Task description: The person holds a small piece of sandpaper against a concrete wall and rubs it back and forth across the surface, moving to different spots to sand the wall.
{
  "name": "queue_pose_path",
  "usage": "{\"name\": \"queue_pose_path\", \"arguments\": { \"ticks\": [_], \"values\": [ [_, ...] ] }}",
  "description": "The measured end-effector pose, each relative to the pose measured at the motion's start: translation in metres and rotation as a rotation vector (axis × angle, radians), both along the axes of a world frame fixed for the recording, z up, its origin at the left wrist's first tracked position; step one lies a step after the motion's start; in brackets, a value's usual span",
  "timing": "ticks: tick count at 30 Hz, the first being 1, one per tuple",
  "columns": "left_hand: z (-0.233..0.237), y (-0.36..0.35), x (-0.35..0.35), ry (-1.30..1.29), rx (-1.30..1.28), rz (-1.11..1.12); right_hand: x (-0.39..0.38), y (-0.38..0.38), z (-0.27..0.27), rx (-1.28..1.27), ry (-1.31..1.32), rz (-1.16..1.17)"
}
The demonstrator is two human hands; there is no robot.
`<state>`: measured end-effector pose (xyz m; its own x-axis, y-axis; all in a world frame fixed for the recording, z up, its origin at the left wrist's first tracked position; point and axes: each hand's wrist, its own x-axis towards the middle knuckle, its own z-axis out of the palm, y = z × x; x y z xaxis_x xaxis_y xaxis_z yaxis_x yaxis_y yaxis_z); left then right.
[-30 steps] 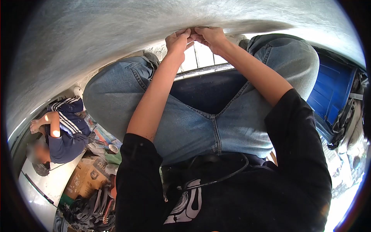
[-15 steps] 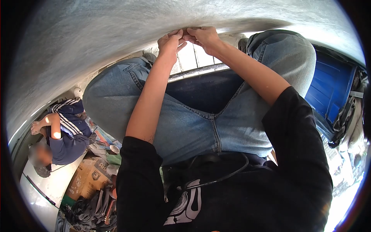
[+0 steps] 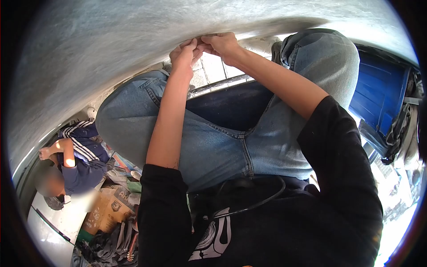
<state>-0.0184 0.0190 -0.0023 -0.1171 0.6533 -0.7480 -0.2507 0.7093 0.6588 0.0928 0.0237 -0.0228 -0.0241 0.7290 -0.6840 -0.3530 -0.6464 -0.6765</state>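
Note:
A broad grey curved panel (image 3: 111, 53) spans the top of the view, right in front of me. Against its lower edge my left hand (image 3: 183, 52) is closed, with the fingers bent and the thumb pressed in. Beside it, almost touching, my right hand (image 3: 223, 46) is also closed in a pinch. A thin brownish edge shows between the two hands, too small to name, and the fingertips are partly hidden by the panel. Both forearms reach over my jeans (image 3: 213, 155), knees spread apart.
Another person (image 3: 82, 164) sits at the left by the same panel, one arm raised. A cardboard box (image 3: 106, 209) and dark cloths (image 3: 111, 242) lie below them. A blue plastic bin (image 3: 378, 91) stands at right, with hanging cloths (image 3: 407, 129) beside it.
Both my hands have shifted a little to the left along the panel's edge, still close together. The other person's arm and head have moved slightly.

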Motion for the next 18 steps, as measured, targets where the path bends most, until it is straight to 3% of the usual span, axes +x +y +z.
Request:
{"name": "queue_pose_path", "arguments": {
  "ticks": [3, 5, 11, 15, 18],
  "values": [
    [0.002, 0.000, -0.003, 0.007, -0.023, -0.008, -0.001, 0.001, 0.003, 0.005, 0.036, -0.023],
    [-0.009, 0.000, -0.007, -0.021, -0.036, 0.004, 0.000, 0.001, -0.005, 0.020, -0.166, 0.185],
    [-0.006, -0.003, -0.010, 0.041, 0.022, -0.024, -0.011, -0.001, -0.001, -0.038, -0.068, 0.038],
    [-0.012, -0.003, -0.013, -0.004, -0.010, -0.032, -0.008, -0.001, -0.001, 0.016, -0.187, 0.155],
    [-0.005, -0.007, -0.014, 0.059, 0.016, -0.045, -0.011, -0.002, 0.008, -0.049, -0.142, 0.114]
  ]
}}
